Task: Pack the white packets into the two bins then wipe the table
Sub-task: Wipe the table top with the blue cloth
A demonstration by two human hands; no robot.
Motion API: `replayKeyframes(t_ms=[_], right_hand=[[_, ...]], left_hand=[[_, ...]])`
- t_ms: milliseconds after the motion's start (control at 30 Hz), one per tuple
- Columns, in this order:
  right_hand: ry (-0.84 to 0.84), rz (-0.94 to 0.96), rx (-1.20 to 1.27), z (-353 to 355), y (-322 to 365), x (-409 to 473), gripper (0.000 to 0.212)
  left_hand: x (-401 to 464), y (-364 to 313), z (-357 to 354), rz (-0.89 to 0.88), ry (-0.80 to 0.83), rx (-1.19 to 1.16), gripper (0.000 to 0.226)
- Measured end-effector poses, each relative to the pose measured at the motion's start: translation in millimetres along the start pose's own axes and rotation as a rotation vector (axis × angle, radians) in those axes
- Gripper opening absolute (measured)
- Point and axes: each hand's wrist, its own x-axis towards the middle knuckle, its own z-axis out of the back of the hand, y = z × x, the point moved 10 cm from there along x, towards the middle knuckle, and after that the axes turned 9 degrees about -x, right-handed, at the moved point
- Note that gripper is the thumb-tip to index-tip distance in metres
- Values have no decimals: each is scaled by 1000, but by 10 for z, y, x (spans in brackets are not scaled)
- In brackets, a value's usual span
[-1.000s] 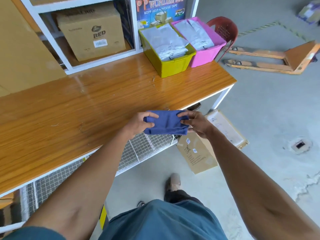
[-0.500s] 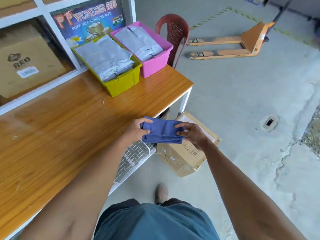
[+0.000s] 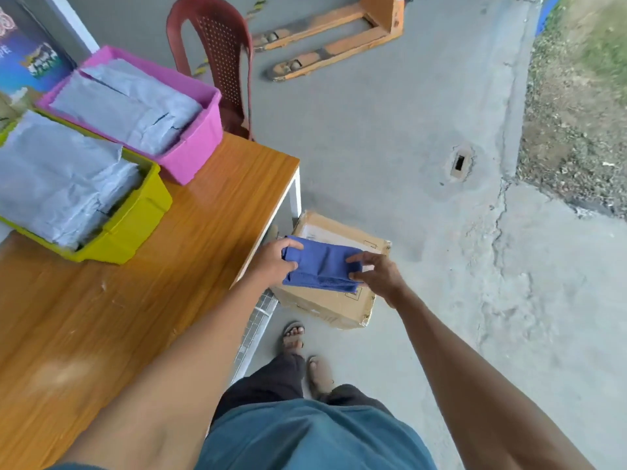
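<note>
Head view: a yellow bin [image 3: 135,228] stands on the worktop [image 3: 210,212] toward its far end, heaped with white packets [image 3: 57,178] that rise above its rim. Just beyond it, touching or nearly so, a pink bin [image 3: 196,147] sits by the worktop's far corner, likewise filled with flat white packets [image 3: 129,106]. The wood in front of the bins carries nothing else that shows.

Past the worktop's near edge, both hands hold a folded blue cloth [image 3: 322,264] in the air above a cardboard box [image 3: 339,307] on the floor. The left hand [image 3: 273,262] is clamped on the cloth's left end, thumb on top and fingers curled beneath. The right hand [image 3: 380,271] pinches the right end between thumb and fingertips, the other fingers loosely spread.

A red chair [image 3: 217,59] stands behind the pink bin, and an orange pallet jack [image 3: 339,39] lies on the floor beyond.
</note>
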Motion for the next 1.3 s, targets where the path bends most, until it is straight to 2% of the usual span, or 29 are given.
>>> replayKeyframes(t_ms=[333,700,933,1100,1200,1300], right_hand=[[-195,-175,43,192,-432,416,37],[-245,-191,-95,16,-1039,1396,42],[-199,-183,-283,-334,-1351,1786,39],[-188,-150,-526,-543,-1360,1908,28],[-88,-189,-650,-629,-1322,1959,24],[34,-274,-735,-704,-1336,1984,35]], left_hand=[[876,-210,-423,-36,144,89,41],[1914,313,-997,-22,106,226,39],[2282,769,-1321,33,54,302,38],[2427,818,-1421,11,0,373,36],[2502,885,-1478,-22,5,416,36],[2550,1045,-1513,-35,16,474,46]])
